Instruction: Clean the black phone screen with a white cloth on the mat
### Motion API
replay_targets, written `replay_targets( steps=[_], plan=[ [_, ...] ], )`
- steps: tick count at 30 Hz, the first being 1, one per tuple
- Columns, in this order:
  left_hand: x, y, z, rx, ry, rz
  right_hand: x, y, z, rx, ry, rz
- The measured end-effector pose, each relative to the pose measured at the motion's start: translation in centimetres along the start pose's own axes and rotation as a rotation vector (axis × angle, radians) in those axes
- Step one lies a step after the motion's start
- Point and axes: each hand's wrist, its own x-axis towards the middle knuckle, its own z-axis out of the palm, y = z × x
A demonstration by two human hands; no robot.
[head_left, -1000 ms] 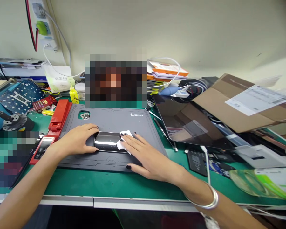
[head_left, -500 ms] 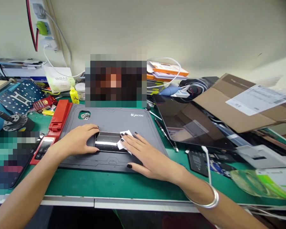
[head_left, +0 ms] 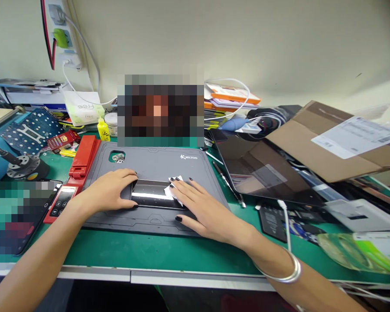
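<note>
A glossy black phone or phone-sized slab [head_left: 151, 195] lies flat on a grey WKTOO repair mat [head_left: 156, 162], its two ends covered by my hands. My left hand [head_left: 107, 190] curves over its left end, fingertips at the far and near edges. My right hand [head_left: 204, 208] presses a folded white wipe [head_left: 174, 187] against the glass with its fingers. The phone's right end is hidden under that hand.
A green bench with a front edge runs below the mat. To the left stand a red plastic holder [head_left: 83, 156] and a red-cased device [head_left: 60, 201]. A dark tablet [head_left: 263, 169], a screwdriver [head_left: 227, 184] and a cardboard sheet [head_left: 331, 147] crowd the right.
My right hand and the white wipe have slid slightly rightward along the phone's glass. My left hand stays in place on the phone, and the whole view has shifted a little.
</note>
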Motion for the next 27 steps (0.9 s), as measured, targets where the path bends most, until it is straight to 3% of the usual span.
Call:
replay_targets(
  steps=[6,11,19,27],
  plan=[
    [0.0,0.1,-0.1,0.003,-0.021,-0.007,-0.1,-0.5,-0.4,0.058,-0.07,-0.13],
    [-0.1,0.2,-0.1,0.008,-0.027,-0.017,-0.3,-0.1,-0.3,0.003,-0.019,-0.016],
    [0.0,0.2,0.0,0.014,-0.029,-0.017,-0.4,0.1,0.1,-0.015,0.007,-0.035],
    [0.0,0.4,-0.1,0.023,-0.04,-0.024,-0.3,1.1,-0.4,-0.139,0.448,0.382]
  ],
)
